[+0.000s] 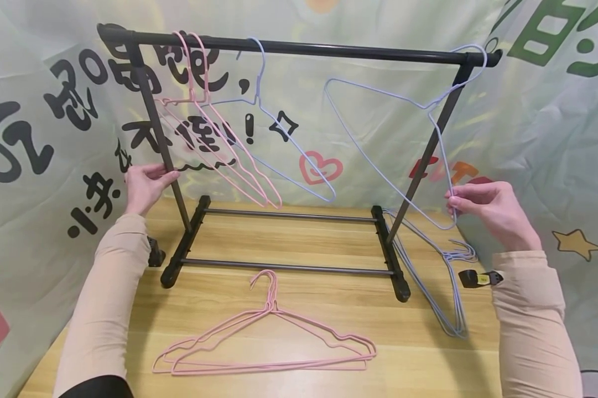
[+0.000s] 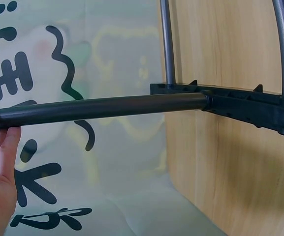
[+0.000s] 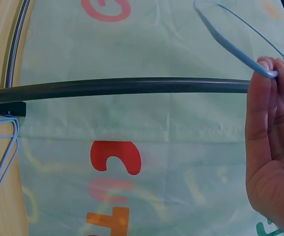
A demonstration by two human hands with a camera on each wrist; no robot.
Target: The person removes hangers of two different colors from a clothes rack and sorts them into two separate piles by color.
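My left hand (image 1: 148, 188) holds the left post (image 1: 160, 132) of a black garment rack, thumb on one side and fingers on the other. At the right, my right hand (image 1: 500, 213) pinches a blue wire hanger (image 1: 373, 90) near its lower corner between thumb and fingers. This hanger tilts, and its hook overlaps the right end of the top bar (image 1: 328, 50). In the right wrist view, the hanger's bent corner (image 3: 265, 71) shows at the fingertips. Two pink hangers (image 1: 249, 155) and one blue hanger (image 1: 260, 72) hang toward the bar's left.
Several pink hangers (image 1: 274, 367) lie stacked on the wooden table (image 1: 279, 318) in front of the rack. Several blue hangers (image 1: 445, 257) lie at the right, beside the rack's right foot (image 1: 395, 271). A printed cloth (image 1: 378, 132) stands behind.
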